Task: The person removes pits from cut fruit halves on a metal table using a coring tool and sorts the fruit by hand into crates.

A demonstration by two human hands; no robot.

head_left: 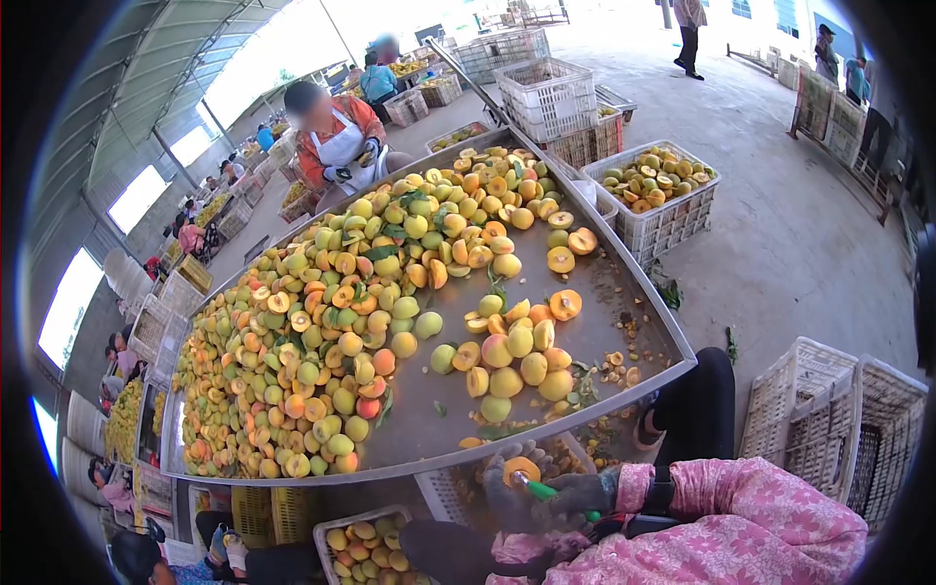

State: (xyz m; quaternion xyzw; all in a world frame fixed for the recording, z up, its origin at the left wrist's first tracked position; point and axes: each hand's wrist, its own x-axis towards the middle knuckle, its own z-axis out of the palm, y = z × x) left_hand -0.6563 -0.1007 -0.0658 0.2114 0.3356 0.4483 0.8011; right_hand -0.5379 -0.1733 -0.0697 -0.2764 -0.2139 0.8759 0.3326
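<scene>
Both my hands wear grey gloves and are close together below the near rim of a metal-topped table (429, 458). My left hand (499, 499) is closed around a peach half (521, 472), its orange cut face upward. My right hand (575, 497) grips a green-handled tool (539, 488), whose metal tip touches the middle of that cut face. Under my hands a white crate (444, 495) is partly hidden. On the table, a small group of peaches (522, 341), whole and halved, lies nearest to me. A large heap of peaches (322, 331) covers the left and far parts.
Pit scraps (616, 369) and leaves lie at the table's right corner. A crate of peach halves (673, 219) stands beyond the right edge. Stacked white crates (804, 409) are on the floor at right. Across the table a person in an apron (341, 146) works; another person's gloved hands (229, 548) show at lower left.
</scene>
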